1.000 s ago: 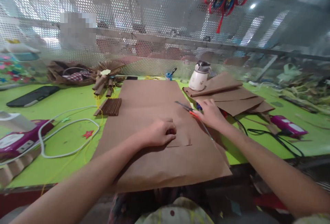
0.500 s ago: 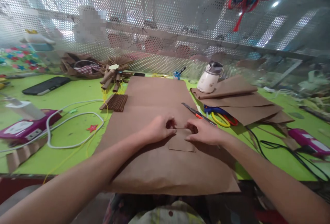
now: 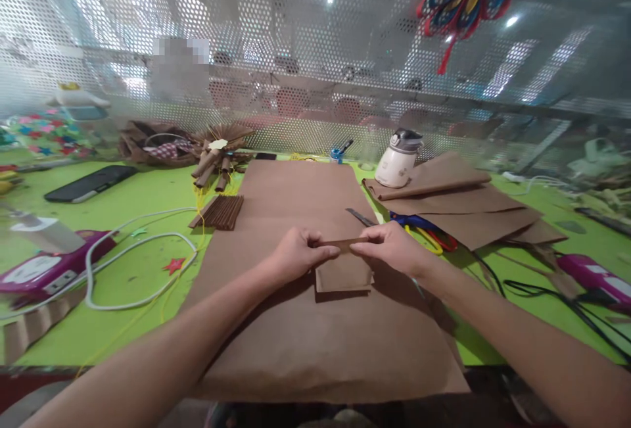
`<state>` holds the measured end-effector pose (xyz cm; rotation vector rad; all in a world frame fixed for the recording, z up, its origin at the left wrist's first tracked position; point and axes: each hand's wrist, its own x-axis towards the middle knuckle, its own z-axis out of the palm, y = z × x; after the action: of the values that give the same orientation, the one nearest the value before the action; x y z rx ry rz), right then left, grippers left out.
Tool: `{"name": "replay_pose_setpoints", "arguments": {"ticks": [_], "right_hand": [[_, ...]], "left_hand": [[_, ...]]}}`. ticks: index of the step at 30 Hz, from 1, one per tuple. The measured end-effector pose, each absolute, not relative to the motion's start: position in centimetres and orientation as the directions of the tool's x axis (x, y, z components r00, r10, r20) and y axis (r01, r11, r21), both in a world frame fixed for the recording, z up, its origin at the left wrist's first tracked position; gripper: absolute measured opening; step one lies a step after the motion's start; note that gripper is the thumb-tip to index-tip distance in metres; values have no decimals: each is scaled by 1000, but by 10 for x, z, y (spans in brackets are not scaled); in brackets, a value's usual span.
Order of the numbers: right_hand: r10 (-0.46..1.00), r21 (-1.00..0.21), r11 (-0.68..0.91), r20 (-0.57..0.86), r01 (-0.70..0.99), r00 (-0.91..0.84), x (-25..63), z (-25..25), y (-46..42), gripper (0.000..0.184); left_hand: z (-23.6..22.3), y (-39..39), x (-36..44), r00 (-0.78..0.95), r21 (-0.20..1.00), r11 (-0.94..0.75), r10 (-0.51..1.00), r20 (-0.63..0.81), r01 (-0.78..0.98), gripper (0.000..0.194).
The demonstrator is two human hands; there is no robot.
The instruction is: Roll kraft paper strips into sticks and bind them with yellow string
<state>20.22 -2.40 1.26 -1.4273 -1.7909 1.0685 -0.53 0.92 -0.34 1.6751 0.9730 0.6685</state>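
Between my two hands is a small piece of brown paper [image 3: 344, 273], its far edge bent up in a narrow strip. My left hand [image 3: 302, 250] pinches the left end of that strip between thumb and fingers. The right end is pinched the same way by my right hand [image 3: 392, 248]. Underneath lies a large sheet of brown kraft paper [image 3: 315, 349]. A utility knife [image 3: 359, 216] lies just beyond my right hand, which hides most of it. Beside it are scissors [image 3: 419, 224] with blue, yellow and red handles.
Folded brown paper [image 3: 473, 211] lies right, with a white bottle [image 3: 396, 165] on it. At left are folded paper strips [image 3: 224, 212], a white cable [image 3: 142, 303], a purple power strip [image 3: 54, 263] and a black phone [image 3: 91, 183]. A perforated metal screen [image 3: 296, 20] stands behind the green table [image 3: 148, 185].
The small paper's far edge has been lifted and bent into a strip, with both hands now pinching its ends. The view has tilted up slightly.
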Motion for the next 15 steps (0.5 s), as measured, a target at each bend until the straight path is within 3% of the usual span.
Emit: {"name": "replay_pose_setpoints", "arguments": {"ticks": [5, 10, 15], "right_hand": [[971, -872, 166, 65, 460, -229, 197, 7, -18, 40], [985, -894, 142, 86, 425, -149, 199, -4, -23, 28], [972, -838, 234, 191, 492, -137, 201, -7, -25, 27]], "left_hand": [[-7, 14, -8, 466, 977, -39, 882, -66, 212, 34], [-12, 16, -7, 482, 978, -11, 871, -94, 209, 35], [-10, 14, -6, 490, 970, -65, 870, -59, 232, 36]]}}
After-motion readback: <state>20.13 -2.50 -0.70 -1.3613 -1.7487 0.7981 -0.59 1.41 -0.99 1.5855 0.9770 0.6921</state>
